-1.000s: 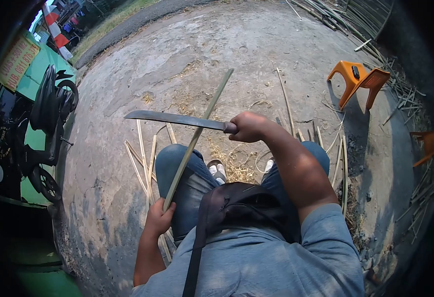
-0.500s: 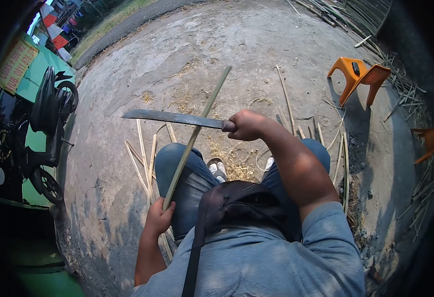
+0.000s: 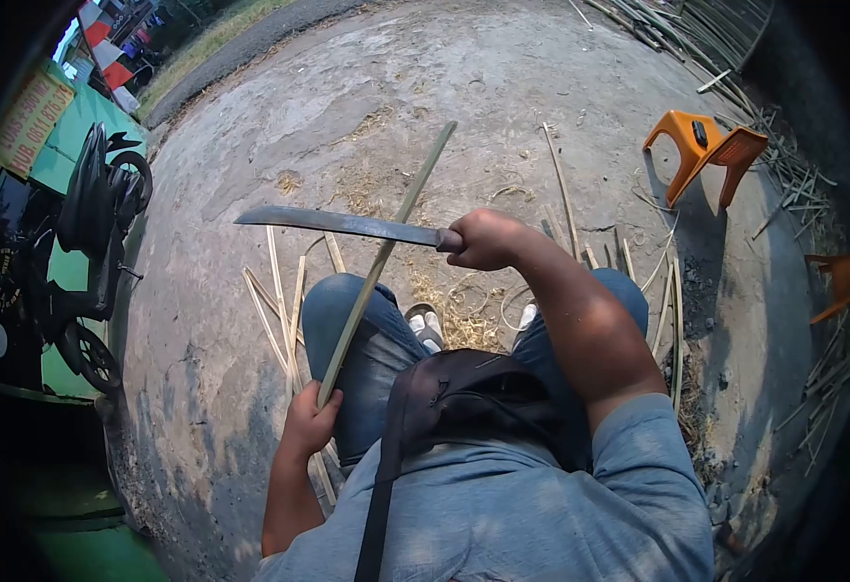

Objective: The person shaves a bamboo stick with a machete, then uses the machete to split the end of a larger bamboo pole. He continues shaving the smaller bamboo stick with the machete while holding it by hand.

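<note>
We see a long bamboo strip [image 3: 386, 254] slanting across the middle of the view, its lower end at 7 o'clock and its tip pointing toward 1 o'clock. It lies over the left knee [image 3: 347, 310]. The left hand [image 3: 310, 422] is closed around the lower end, fingers wrapped on the strip. A machete [image 3: 338, 224] crosses the strip about halfway up, its blade meeting the strip's edge and reaching out toward 9 o'clock. The right hand [image 3: 483, 240] is clenched in a fist around the handle.

Below the blade, toward 6 o'clock, we find a black bag [image 3: 474, 398] on the lap, with pale shavings [image 3: 459, 320] on the ground between the knees. Split strips [image 3: 284, 310] lie on the concrete at 8 o'clock, just beside the left knee. An orange stool [image 3: 702, 150] lies tipped over at 2 o'clock, well apart, and a motorbike [image 3: 95, 223] stands at 9 o'clock.
</note>
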### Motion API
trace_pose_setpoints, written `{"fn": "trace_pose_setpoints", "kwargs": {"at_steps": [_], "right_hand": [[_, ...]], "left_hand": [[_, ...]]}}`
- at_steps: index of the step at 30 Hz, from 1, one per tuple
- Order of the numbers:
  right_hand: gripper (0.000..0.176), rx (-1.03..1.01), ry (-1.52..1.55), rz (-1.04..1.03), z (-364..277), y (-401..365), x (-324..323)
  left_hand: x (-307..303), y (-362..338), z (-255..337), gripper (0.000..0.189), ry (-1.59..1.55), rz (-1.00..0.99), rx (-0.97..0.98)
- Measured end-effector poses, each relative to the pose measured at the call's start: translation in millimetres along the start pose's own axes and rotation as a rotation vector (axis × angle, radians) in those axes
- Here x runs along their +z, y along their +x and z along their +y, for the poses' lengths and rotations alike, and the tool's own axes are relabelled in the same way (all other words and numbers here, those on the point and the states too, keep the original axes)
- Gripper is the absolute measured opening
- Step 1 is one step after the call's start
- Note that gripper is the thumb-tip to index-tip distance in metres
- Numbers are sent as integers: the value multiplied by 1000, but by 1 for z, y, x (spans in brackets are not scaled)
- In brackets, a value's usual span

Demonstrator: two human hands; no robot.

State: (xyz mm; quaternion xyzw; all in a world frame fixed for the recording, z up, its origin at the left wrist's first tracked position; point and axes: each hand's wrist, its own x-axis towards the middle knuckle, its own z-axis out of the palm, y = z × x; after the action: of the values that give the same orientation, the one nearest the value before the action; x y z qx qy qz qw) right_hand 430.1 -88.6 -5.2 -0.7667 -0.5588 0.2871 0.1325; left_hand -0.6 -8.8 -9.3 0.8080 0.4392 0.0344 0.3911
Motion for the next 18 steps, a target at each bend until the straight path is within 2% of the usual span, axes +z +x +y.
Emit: {"fn": "trace_pose_setpoints", "kwargs": {"at_steps": [10, 13, 18], "right_hand": [[33, -78, 70, 27, 6, 0, -3], [32, 15, 22, 47, 5, -5, -16], [32, 40, 10, 42, 1, -4, -11]], "left_hand": [[-1, 1, -1, 30, -12, -1, 4], [0, 0, -1, 30, -8, 0, -1], [0, 0, -1, 29, -1, 6, -1]]}}
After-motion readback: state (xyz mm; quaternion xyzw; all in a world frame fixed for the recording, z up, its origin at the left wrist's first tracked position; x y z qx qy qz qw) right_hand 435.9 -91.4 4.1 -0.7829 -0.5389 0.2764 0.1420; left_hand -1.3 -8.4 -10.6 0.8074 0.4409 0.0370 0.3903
